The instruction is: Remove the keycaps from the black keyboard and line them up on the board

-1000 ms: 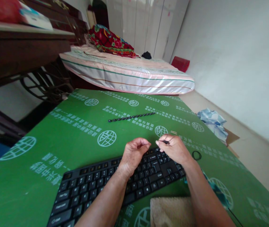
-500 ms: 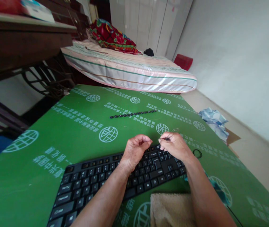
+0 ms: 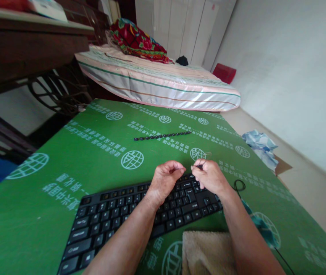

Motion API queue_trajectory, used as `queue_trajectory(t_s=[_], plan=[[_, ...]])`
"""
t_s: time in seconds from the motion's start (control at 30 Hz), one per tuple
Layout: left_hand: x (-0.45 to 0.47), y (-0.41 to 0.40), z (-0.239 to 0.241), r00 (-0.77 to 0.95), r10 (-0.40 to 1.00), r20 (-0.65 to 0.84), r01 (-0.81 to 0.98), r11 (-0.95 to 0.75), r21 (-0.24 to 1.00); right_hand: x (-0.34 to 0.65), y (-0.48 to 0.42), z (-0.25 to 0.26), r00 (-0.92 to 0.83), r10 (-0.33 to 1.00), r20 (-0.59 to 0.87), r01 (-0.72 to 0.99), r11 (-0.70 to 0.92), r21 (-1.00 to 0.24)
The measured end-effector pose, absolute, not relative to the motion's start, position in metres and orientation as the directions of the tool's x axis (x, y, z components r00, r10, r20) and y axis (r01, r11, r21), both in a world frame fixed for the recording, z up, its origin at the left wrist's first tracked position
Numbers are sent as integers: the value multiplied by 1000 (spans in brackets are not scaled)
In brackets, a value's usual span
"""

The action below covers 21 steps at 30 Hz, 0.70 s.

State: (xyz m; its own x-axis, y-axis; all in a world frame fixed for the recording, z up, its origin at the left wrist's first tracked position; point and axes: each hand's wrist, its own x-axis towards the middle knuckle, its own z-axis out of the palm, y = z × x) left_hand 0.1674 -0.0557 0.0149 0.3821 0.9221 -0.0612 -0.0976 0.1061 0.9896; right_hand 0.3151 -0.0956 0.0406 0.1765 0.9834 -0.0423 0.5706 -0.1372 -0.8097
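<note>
Both hands hover over the right end of a black keyboard (image 3: pixel 128 214) on a green printed table cover (image 3: pixel 65 160). My left hand (image 3: pixel 165 180) is curled in a loose fist, fingertips pinched together; what it holds is too small to make out. My right hand (image 3: pixel 210 176) is pinched on a small dark bead or pin with a thin wire sticking out toward the far right. The two hands are nearly touching. A straight string of dark beads (image 3: pixel 163 135) lies farther away on the cover.
A beige towel (image 3: pixel 205 254) lies at the near edge, a small black ring (image 3: pixel 239 185) right of my right wrist. A bed (image 3: pixel 157 82) stands beyond the table, a dark wooden sewing table (image 3: pixel 22 42) at left, crumpled blue cloth (image 3: pixel 259 143) on the floor at right.
My right hand has drawn slightly leftward, closer to my left hand. The view has shifted a little; the bead string and keyboard lie as before.
</note>
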Motion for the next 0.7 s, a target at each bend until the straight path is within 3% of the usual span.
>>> queue_trajectory(t_s=[0.1, 0.3, 0.7], plan=[[167, -56, 16, 378, 924, -53, -93, 95, 991, 315, -96, 38, 196, 980, -18, 560, -127, -819], [167, -58, 18, 372, 927, -37, -69, 67, 995, 329, -95, 25, 187, 968, -169, 304, -221, -927], [168, -55, 15, 395, 918, -16, -43, 36, 998, 325, -96, 21, 288, 947, -143, 213, -209, -954]])
